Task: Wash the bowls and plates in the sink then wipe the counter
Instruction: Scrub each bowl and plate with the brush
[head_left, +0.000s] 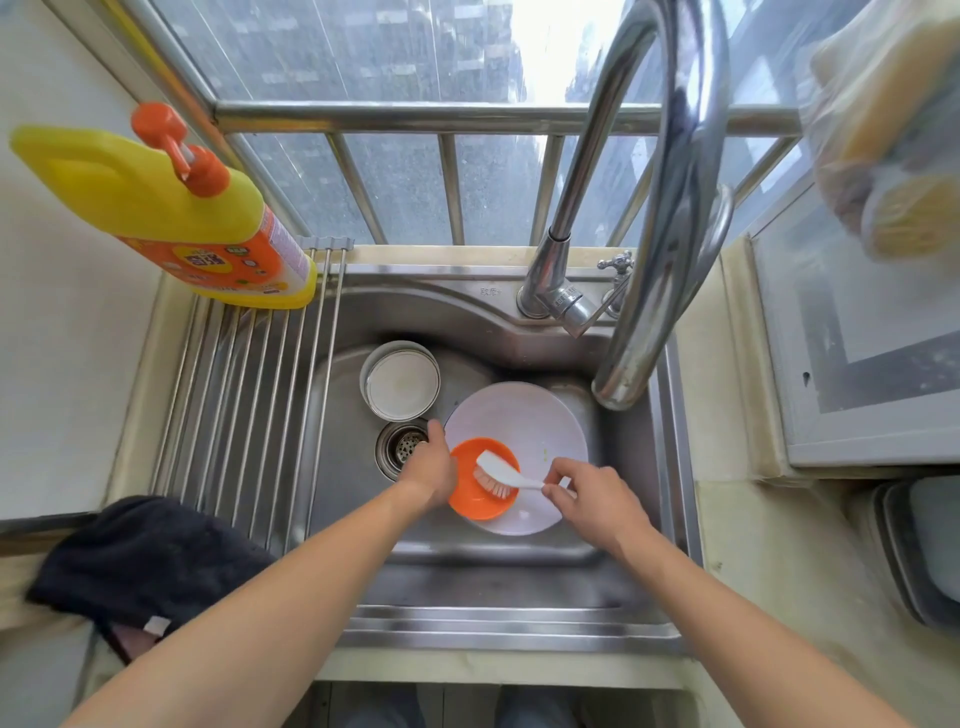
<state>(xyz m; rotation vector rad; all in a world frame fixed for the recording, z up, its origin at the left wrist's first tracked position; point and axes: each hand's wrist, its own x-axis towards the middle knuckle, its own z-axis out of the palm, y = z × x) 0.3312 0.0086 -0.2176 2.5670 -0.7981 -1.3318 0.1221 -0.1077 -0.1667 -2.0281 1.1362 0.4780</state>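
Orange bowl (475, 491) gripped by left hand (428, 467); right hand (587, 496) pinches brush (498, 473), faucet (660, 208) overhead.

Sink (519, 566) basin near strip is bare steel, open for a hand; centre is taken by the white plate (524, 415) with the orange bowl (475, 501) on it, far-left by the steel bowl (400, 382), drain (405, 444) just near of it. Faucet spout (670, 208) arches over the far-right corner, blocking approach from above there. Left side: rack bars (249, 395) cover the counter, detergent bottle (171, 208) at its far end, dark cloth (140, 566) at its near end.
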